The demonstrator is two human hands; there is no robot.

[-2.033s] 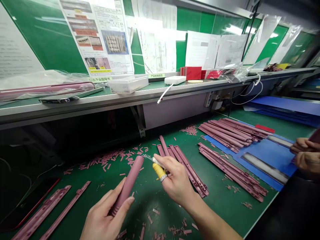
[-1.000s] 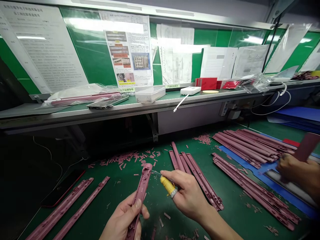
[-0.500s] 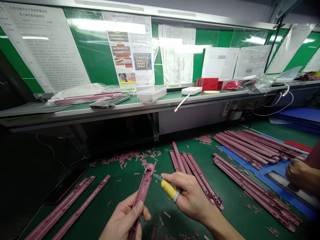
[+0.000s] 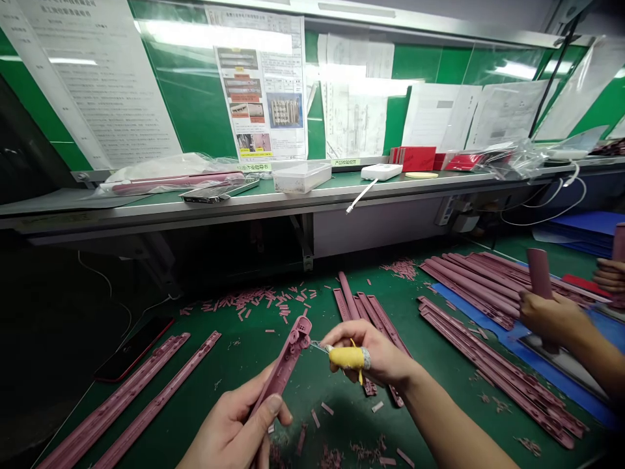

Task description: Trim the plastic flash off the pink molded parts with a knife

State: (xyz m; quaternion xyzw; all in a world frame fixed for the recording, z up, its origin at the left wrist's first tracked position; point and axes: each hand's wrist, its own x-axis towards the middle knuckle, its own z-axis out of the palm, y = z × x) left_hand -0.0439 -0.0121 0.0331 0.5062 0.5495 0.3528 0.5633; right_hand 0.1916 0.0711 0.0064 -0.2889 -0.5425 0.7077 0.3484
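Note:
My left hand (image 4: 244, 417) is closed round a long, dusty-pink plastic shell (image 4: 282, 368), its rounded end tilted up and away. Small posts and a round recess show inside that end. From the right, my right hand (image 4: 371, 352), its index finger wrapped in yellow tape (image 4: 346, 357), pinches a thin blade (image 4: 319, 347). The blade's tip is at the shell's right edge near the rounded end; whether it touches is too small to tell. Pink shavings (image 4: 366, 453) and small strips lie on the green table below my hands.
Long pink shells (image 4: 134, 400) lie at left beside a dark phone (image 4: 134, 350). Others (image 4: 498, 371) lie at right, near a blue sheet (image 4: 469, 312). A co-worker's hand (image 4: 556, 316) grips a pink piece. Pink offcuts (image 4: 249, 299) are scattered behind, below a shelf (image 4: 219, 208).
My right hand has turned, and the blade has shifted slightly right with the shell's end. The shell has rolled a little in my left hand. The co-worker's hand has lifted a pink piece upright.

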